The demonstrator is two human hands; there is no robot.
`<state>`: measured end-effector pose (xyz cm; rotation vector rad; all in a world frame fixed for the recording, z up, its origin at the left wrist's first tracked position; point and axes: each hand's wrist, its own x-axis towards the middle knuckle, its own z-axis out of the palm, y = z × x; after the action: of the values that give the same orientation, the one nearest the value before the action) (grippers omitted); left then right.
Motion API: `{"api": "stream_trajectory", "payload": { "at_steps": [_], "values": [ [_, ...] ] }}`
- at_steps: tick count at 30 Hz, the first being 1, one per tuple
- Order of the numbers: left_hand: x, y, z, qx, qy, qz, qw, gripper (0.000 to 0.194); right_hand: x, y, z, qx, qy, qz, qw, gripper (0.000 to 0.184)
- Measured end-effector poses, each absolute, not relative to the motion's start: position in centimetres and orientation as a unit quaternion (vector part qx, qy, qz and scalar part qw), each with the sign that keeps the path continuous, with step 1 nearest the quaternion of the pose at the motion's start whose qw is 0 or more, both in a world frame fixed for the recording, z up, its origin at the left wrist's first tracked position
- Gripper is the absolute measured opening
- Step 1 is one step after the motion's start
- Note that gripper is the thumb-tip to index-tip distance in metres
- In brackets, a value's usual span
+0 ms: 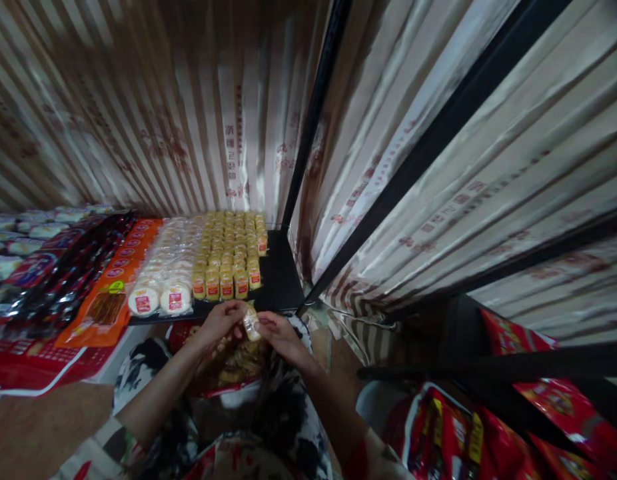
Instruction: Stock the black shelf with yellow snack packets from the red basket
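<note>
Both hands, left [225,324] and right [279,333], pinch a small wrapped snack [251,323] between half-curled fingers, above an open red bag [232,365] and just before the black bench [281,270].

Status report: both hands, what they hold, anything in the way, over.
Left hand and right hand both on small yellow clear-wrapped packet. Open red plastic bag of packets below; flat black shelf close ahead. No obstruction seen.
</note>
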<state>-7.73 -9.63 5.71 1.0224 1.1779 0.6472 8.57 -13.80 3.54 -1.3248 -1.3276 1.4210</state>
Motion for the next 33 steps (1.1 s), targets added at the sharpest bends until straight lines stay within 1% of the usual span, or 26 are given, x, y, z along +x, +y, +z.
{"api": "stream_trajectory", "payload": {
  "at_steps": [2,4,5,8,12,16,18,20,21,23,25,27,29,33],
  "values": [
    [-7.4,-9.7,5.9,0.422,0.502,0.301,0.692,0.044,8.8,-14.2,3.3,-0.571,-0.603,0.396,0.392,0.026],
    [-7.0,-9.8,6.1,0.386,0.466,0.323,0.728,0.043,9.0,-14.8,3.2,-0.6,-0.664,0.229,0.383,0.028],
    [-6.9,-9.8,6.3,0.368,0.444,0.332,0.746,0.042,9.0,-15.1,3.1,-0.607,-0.681,0.17,0.372,0.03],
    [-6.3,-10.0,6.8,0.346,0.405,0.343,0.774,0.036,9.0,-16.0,2.8,-0.623,-0.698,0.08,0.345,0.034],
    [-5.6,-10.1,7.3,0.375,0.429,0.347,0.745,0.037,9.1,-16.6,2.3,-0.629,-0.692,0.045,0.351,0.035],
    [-5.4,-9.8,7.3,0.398,0.459,0.346,0.715,0.039,9.3,-16.7,2.2,-0.615,-0.681,0.068,0.392,0.035],
    [-5.3,-9.7,7.2,0.392,0.471,0.365,0.701,0.041,9.3,-16.6,2.2,-0.624,-0.637,0.098,0.443,0.037],
    [-5.1,-9.6,7.0,0.376,0.481,0.408,0.679,0.043,9.1,-16.2,2.2,-0.645,-0.553,0.148,0.506,0.041],
    [-5.0,-9.6,6.8,0.366,0.486,0.433,0.665,0.043,9.0,-16.0,2.1,-0.654,-0.501,0.192,0.534,0.043],
    [-4.5,-9.9,6.4,0.352,0.488,0.472,0.644,0.042,8.8,-15.3,2.1,-0.646,-0.398,0.321,0.567,0.046],
    [-3.8,-10.2,5.8,0.345,0.483,0.488,0.64,0.041,8.4,-14.4,2.1,-0.606,-0.324,0.451,0.57,0.046],
    [-3.0,-10.5,5.4,0.345,0.476,0.491,0.643,0.039,8.2,-13.3,2.2,-0.561,-0.291,0.517,0.577,0.044],
    [-2.1,-10.6,5.1,0.353,0.474,0.496,0.636,0.036,8.1,-12.2,2.2,-0.538,-0.285,0.52,0.598,0.043],
    [-0.4,-9.6,4.8,0.393,0.493,0.495,0.598,0.032,8.5,-10.1,2.1,-0.544,-0.281,0.491,0.619,0.035]
  ]
}}
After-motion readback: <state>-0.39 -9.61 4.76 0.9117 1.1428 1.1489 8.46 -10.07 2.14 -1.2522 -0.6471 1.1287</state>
